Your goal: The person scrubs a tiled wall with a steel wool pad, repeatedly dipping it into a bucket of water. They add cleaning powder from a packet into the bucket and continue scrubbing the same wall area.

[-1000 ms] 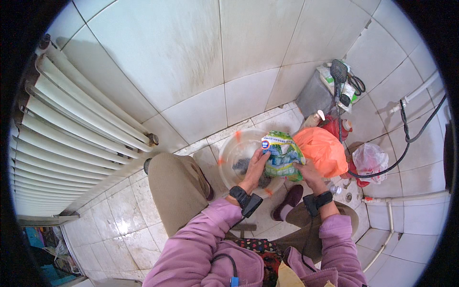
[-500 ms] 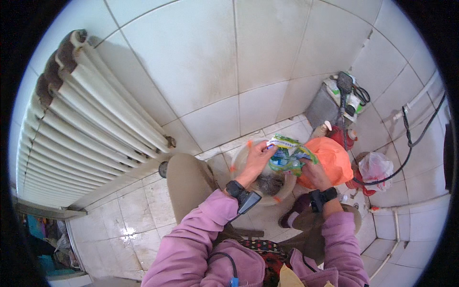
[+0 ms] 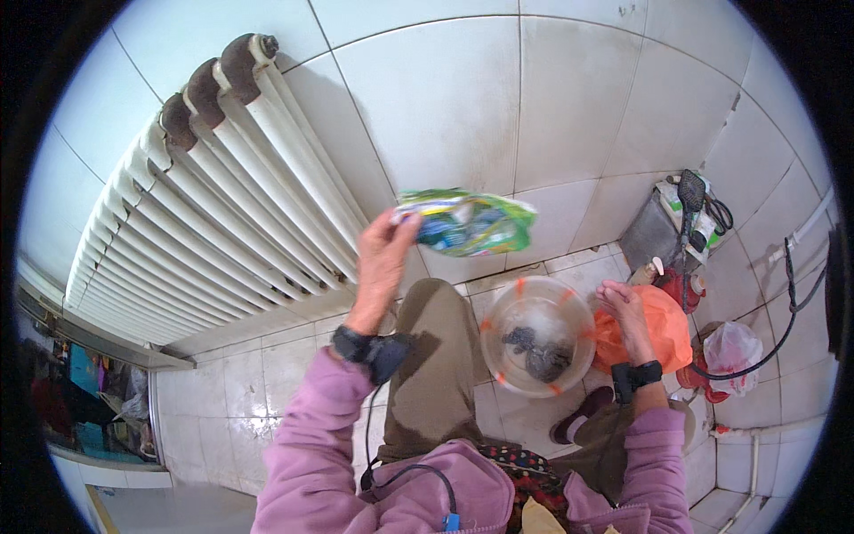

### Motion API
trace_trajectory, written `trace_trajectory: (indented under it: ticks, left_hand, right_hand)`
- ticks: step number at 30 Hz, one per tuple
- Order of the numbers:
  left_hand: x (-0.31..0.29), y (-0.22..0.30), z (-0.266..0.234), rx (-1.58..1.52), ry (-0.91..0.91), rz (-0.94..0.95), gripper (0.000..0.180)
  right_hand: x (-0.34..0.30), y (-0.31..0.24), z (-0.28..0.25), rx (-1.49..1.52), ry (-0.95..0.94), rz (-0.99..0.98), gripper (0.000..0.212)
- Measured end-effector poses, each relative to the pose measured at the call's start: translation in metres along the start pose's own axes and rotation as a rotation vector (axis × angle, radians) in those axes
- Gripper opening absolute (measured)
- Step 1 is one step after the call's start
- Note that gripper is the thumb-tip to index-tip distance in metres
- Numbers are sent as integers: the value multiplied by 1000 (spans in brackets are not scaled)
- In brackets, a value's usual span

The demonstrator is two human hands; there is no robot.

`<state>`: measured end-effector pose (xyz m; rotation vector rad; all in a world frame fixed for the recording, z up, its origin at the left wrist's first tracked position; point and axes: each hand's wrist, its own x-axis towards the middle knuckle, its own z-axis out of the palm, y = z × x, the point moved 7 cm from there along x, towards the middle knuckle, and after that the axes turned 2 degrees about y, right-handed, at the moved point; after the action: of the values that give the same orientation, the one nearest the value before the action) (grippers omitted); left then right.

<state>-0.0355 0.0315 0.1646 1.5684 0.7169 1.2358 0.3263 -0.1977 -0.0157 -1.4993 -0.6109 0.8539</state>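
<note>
My left hand (image 3: 384,254) pinches the left end of a green, blue and yellow plastic packet (image 3: 476,224), holding it up in front of the wall, left of the basin. My right hand (image 3: 630,313) holds nothing; its fingers are stretched out over the basin's right side, in front of an orange plastic bag (image 3: 669,336). Between my knees on the floor stands a clear round plastic basin (image 3: 489,343) with orange marks round its rim. Inside it lie a dark grey, wet-looking bundle (image 3: 547,361) and a patch of white powder or foam (image 3: 536,319).
A ribbed white radiator (image 3: 222,200) runs along the left wall. At the right are a grey box (image 3: 649,233), a black shower head (image 3: 691,190), a pump bottle (image 3: 647,271), a red container (image 3: 696,289), a white plastic bag (image 3: 733,347) and a black hose (image 3: 772,363).
My left hand has carried the packet left and up, off the basin. My right hand has let go of the packet and stays at the right. The view has shifted left.
</note>
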Motion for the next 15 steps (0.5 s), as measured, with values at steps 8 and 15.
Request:
trace_trajectory:
  ticks: [8, 15]
  left_hand:
    - [-83, -55, -176, 414, 169, -262, 20]
    - [-183, -229, -276, 268, 425, -505, 14]
  right_hand:
    - [11, 37, -10, -36, 39, 76, 35]
    - [9, 58, -5, -105, 9, 140, 31]
